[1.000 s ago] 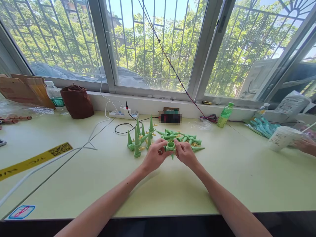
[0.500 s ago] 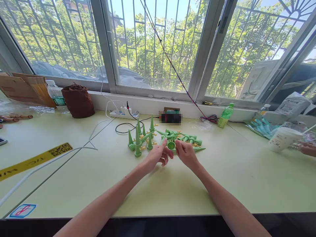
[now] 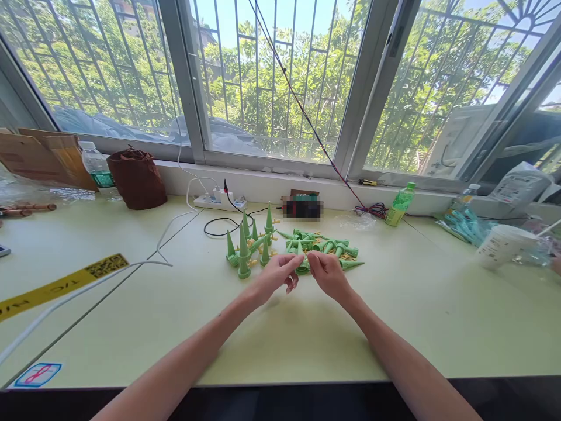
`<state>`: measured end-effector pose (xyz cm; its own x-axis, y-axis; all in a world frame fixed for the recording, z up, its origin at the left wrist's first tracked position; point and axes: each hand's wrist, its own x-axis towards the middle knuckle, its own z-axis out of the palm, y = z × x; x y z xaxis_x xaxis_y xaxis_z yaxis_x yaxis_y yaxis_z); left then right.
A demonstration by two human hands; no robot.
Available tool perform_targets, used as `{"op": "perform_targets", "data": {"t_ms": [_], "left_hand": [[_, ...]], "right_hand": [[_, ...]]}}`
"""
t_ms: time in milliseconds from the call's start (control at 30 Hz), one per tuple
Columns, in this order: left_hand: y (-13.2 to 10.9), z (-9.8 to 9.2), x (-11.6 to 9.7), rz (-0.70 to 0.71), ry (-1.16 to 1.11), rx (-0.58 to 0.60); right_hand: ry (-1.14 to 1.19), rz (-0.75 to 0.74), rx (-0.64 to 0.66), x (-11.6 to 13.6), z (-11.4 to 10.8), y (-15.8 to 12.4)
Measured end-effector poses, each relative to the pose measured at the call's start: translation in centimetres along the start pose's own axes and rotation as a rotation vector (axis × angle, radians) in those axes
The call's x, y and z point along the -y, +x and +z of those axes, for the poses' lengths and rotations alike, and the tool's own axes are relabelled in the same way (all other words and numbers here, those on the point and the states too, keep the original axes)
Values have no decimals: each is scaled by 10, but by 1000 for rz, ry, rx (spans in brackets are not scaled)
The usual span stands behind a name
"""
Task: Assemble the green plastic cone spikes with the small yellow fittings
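- Far left: a cardboard box [image 3: 44,161], brown, flat-sided; a printed yellow strip [image 3: 65,287] lies smooth and slanted nearer the front.
- Beside the box: a clear plastic bottle [image 3: 97,166], then a brown pouch [image 3: 137,180], soft, wrinkled, gathered at the top.
- A white cable [image 3: 149,262] winds across the pale, smooth worktop [image 3: 416,321], well apart from the hands.
- Behind: a white power strip [image 3: 219,200] against the sill; a thin black cable [image 3: 221,235] loops just behind the green pieces.
- Left of the hands: upright green spikes [image 3: 243,251], smooth, apparently plastic, tapering from ribbed round bases, with small yellow side fittings; one leans among them.
- Left hand [image 3: 281,273]: thumb and forefinger reach forward, other fingers curled; grip cannot be told.
- Between the hands: a hollow green collar [image 3: 302,269], round-mouthed, partly covered by fingers.
- Right hand [image 3: 328,272]: fingers bent inward beside the collar; whether they hold anything is hidden.
- Behind the right hand, which partly obstructs the view: a heap of green spikes [image 3: 337,244], lying crosswise, yellow parts among them.
- Right: a green-capped bottle [image 3: 398,206], crinkled blue-green packets [image 3: 467,225] and a white tapered cup [image 3: 504,247].
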<state>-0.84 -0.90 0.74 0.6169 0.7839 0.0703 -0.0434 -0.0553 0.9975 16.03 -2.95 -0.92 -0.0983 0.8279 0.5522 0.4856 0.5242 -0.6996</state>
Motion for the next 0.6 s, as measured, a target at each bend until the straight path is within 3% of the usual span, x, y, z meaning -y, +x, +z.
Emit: {"op": "perform_targets", "data": {"t_ms": [133,400,600], "left_hand": [[-1,0,5,110,216,-50],[3,4,9,309,420,-228],[3,7,8,199,397,-251]], "right_hand": [[-32,26,-23,2,1,1],[-63,32,-49,2,3,2],[-51,75,-106,-1,2,2]]}}
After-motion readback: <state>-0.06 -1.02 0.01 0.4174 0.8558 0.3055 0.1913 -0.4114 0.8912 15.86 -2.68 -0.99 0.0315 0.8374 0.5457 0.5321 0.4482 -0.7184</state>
